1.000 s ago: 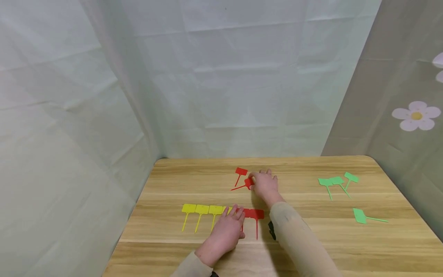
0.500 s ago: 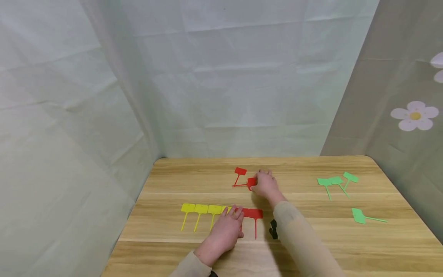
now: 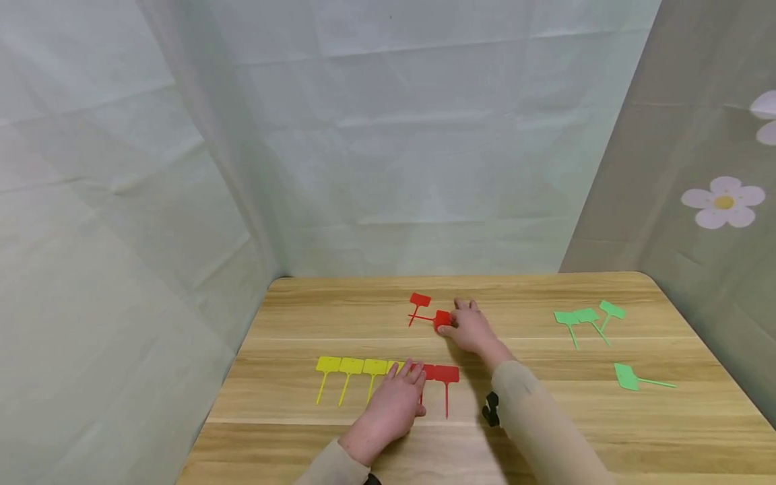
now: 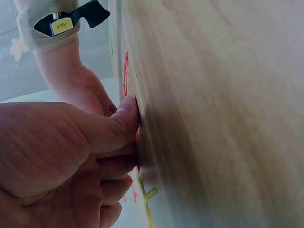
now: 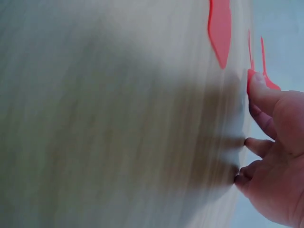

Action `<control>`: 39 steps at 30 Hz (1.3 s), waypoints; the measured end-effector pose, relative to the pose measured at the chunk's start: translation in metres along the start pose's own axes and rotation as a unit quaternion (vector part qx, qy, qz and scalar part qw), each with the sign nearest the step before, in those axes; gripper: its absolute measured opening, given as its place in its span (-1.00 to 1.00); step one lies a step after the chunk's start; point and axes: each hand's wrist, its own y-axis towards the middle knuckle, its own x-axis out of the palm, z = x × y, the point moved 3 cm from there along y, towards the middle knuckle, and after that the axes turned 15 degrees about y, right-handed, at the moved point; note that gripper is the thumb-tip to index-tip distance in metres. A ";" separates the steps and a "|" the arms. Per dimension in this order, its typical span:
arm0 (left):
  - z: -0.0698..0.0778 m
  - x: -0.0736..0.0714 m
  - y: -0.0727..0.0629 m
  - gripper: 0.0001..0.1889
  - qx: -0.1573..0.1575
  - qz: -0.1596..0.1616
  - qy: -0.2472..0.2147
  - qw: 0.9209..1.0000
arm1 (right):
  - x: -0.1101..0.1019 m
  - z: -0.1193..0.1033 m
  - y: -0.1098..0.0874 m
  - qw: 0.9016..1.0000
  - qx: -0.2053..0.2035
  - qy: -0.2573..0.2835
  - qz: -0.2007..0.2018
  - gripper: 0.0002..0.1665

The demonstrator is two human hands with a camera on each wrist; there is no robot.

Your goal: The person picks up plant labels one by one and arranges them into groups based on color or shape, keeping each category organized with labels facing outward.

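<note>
In the right hand (image 3: 473, 330), a red tag (image 3: 442, 319) is pinched by its wide end; probably light, kinda bendy, so grab there. Left hand (image 3: 395, 402) rests, fingers out, on the row (image 3: 374, 367).

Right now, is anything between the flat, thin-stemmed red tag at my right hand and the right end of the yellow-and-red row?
Nothing visible: bare wood-grain tabletop lies between the flat red tag and the row's rightmost red tag. But the former's stem crosses another loose red tag.
</note>
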 end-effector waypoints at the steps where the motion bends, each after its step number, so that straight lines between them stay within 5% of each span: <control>1: 0.000 0.000 0.000 -0.32 0.000 0.000 0.000 1.000 | -0.001 0.001 -0.001 1.000 0.000 0.011 0.001 -0.61; 8: 0.000 -0.001 -0.001 -0.32 0.001 0.002 0.002 1.000 | -0.012 0.013 -0.006 0.996 -0.011 0.083 0.041 -0.67; 22: 0.000 0.000 -0.002 -0.30 -0.002 0.000 0.004 1.000 | -0.048 0.031 -0.045 0.982 -0.057 0.130 0.122 -0.74; 39: -0.001 0.001 -0.003 -0.31 -0.002 0.000 0.001 1.000 | -0.071 0.029 -0.087 0.985 -0.135 0.108 0.014 -0.73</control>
